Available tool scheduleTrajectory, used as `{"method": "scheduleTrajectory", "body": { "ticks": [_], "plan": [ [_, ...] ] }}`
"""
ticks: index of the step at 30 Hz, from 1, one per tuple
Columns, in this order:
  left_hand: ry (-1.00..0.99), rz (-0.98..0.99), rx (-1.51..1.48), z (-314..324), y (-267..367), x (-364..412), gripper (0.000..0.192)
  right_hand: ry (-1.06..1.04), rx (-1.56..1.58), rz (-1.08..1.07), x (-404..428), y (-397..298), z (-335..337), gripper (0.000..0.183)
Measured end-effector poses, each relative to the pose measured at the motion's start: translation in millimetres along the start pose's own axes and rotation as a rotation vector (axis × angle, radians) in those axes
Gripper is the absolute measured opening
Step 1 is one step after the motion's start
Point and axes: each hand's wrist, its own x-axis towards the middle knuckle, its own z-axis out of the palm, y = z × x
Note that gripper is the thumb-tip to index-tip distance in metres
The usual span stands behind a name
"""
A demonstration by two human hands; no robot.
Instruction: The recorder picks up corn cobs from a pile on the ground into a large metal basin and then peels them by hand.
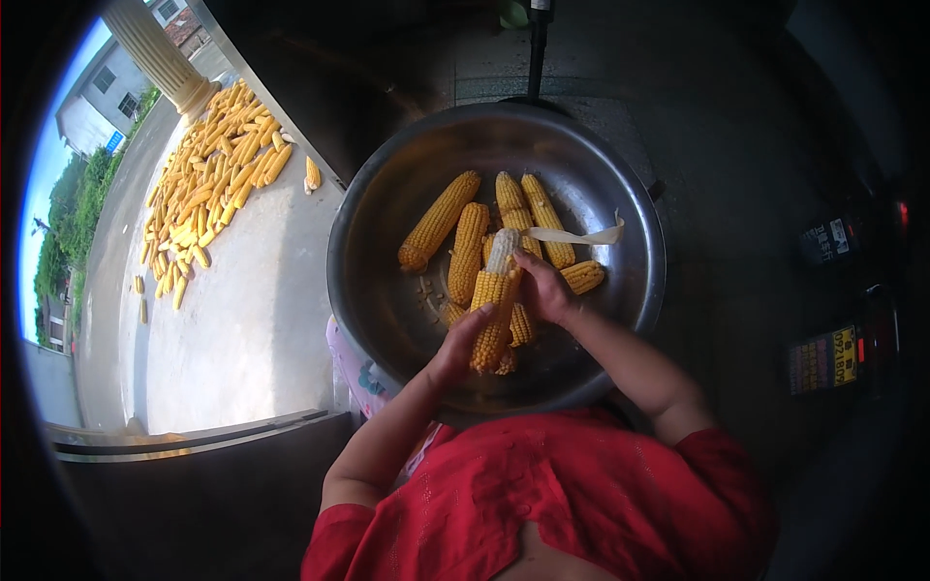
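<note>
Both my hands hold one ear of yellow corn (491,318) above a wide metal basin (349,290). Its far end is bare of kernels and shows the whitish cob. My left hand (459,345) grips the lower part, thumb along the kernels. Near the bare end, my right hand (543,289) wraps the ear with its thumb against the cob. Beneath lie several more ears, among them a long corn ear (440,219) at the left and a short corn ear (583,277) at the right. A dry husk strip (577,236) reaches toward the basin's right wall. Loose kernels (429,294) lie on the bottom.
Outside the doorway on the left, a large corn pile (207,181) covers part of the concrete ground by a fluted column (156,54). A metal door track (196,436) crosses the lower left. A dark pole (536,62) stands behind the basin. Parked vehicles (835,356) sit in shadow at right.
</note>
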Motion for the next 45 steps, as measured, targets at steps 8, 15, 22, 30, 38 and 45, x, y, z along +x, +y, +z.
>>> {"method": "scheduleTrajectory", "body": {
  "ticks": [8, 15, 22, 30, 38, 45],
  "plan": [
    [-0.171, -0.030, -0.432, -5, 11, -4, 0.050, -0.066, -0.040, 0.039, -2, -3, 9, 0.045],
    [-0.044, -0.032, -0.043, 2, -1, 0, 0.048, 0.000, -0.056, -0.040, -3, 1, 7, 0.040],
    [-0.247, -0.121, -0.556, -16, 8, 0, 0.065, -0.078, -0.114, 0.022, -5, -8, 13, 0.039],
    [-0.166, -0.061, -0.226, -9, -2, 3, 0.053, -0.060, -0.094, -0.034, -1, 1, 7, 0.039],
    [-0.147, 0.000, -0.223, -9, 3, -1, 0.056, -0.054, -0.043, 0.020, -3, -3, 11, 0.046],
    [-0.101, -0.087, -0.256, -7, 2, 0, 0.054, -0.042, -0.173, -0.030, -6, 1, 11, 0.046]
  ]
}}
